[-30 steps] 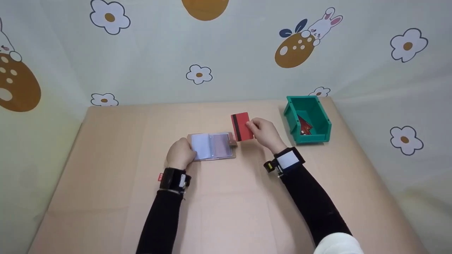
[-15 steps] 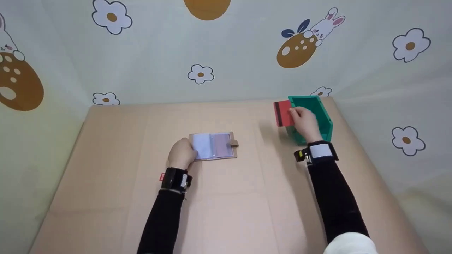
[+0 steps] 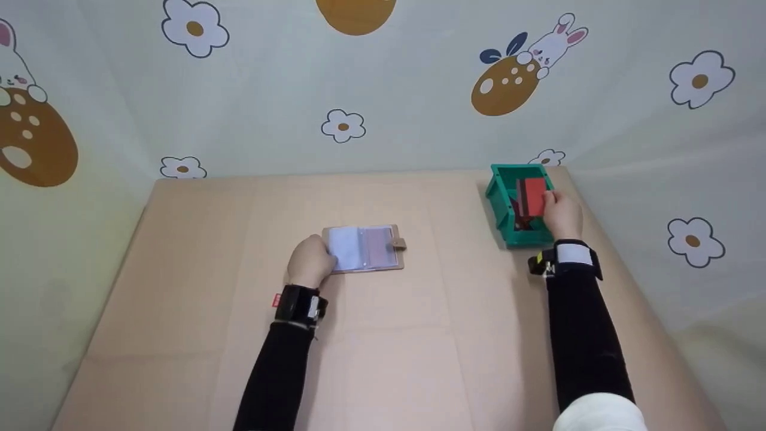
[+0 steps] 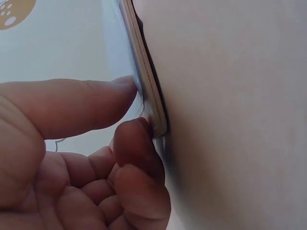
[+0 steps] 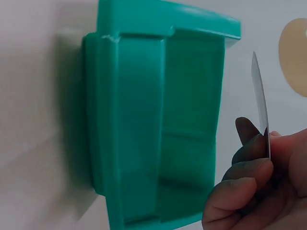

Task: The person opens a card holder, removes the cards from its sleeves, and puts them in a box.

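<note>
An open card holder (image 3: 378, 248) with clear plastic sleeves and a tan cover lies on the table, its snap tab pointing right. My left hand (image 3: 311, 261) pinches its left edge; in the left wrist view the thumb (image 4: 110, 98) presses the sleeve side and curled fingers meet the cover's corner. My right hand (image 3: 564, 215) pinches a red card (image 3: 534, 197) with a dark stripe, held over the green bin (image 3: 529, 237). In the right wrist view the card (image 5: 259, 96) shows edge-on, above the bin's opening.
Inside the bin lie some dark red pieces (image 3: 522, 222), partly covered by the card. The bin stands near the table's back right corner, close to the patterned curtain (image 3: 419, 90). A tan sheet (image 3: 395, 359) covers the table.
My right hand has carried the red card from beside the card holder rightward to over the green bin. The left hand keeps its hold on the card holder.
</note>
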`<state>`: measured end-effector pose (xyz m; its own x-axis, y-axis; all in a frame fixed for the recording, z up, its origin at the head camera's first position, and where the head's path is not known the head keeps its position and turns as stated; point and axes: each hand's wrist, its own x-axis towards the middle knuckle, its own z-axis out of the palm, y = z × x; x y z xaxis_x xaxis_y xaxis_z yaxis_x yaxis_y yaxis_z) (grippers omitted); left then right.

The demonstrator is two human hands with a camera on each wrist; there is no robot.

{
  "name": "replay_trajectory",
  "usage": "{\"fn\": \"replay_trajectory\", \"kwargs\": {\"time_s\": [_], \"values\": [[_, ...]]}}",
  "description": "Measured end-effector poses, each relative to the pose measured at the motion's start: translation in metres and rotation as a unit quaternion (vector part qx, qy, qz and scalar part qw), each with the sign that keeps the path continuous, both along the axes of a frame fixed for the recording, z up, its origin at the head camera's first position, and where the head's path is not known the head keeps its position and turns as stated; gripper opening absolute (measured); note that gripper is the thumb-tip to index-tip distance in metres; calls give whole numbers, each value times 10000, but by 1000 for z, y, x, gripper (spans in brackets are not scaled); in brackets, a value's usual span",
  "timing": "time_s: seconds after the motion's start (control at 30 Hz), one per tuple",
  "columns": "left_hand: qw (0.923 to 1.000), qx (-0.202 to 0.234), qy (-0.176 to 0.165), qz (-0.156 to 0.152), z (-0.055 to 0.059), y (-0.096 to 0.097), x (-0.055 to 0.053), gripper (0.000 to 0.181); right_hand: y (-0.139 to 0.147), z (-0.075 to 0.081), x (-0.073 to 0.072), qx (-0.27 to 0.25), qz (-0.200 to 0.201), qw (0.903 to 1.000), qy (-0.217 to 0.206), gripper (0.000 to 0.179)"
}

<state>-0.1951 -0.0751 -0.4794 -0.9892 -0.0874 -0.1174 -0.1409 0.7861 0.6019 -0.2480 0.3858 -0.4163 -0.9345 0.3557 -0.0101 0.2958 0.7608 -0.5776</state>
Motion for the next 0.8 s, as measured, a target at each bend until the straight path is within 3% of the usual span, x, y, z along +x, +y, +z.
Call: {"fn": "replay_trajectory", "kwargs": {"time_s": [0.27,0.47,0.67,0.8], "values": [[9999,99,-14,38,-1,1,0,10,-1,-2,-1,411,-78,9990,126,44],[10000,47,-28,26,-1,1,-1,12,-10,0,-2,373,54,9993,71,45],[10000,4,-38,38,-1,2,-1,8,-27,6,-4,439,421,9979,233,41],[9999,34,-44,94,0,3,-2,5,-47,8,-5,487,829,9932,651,35]]}}
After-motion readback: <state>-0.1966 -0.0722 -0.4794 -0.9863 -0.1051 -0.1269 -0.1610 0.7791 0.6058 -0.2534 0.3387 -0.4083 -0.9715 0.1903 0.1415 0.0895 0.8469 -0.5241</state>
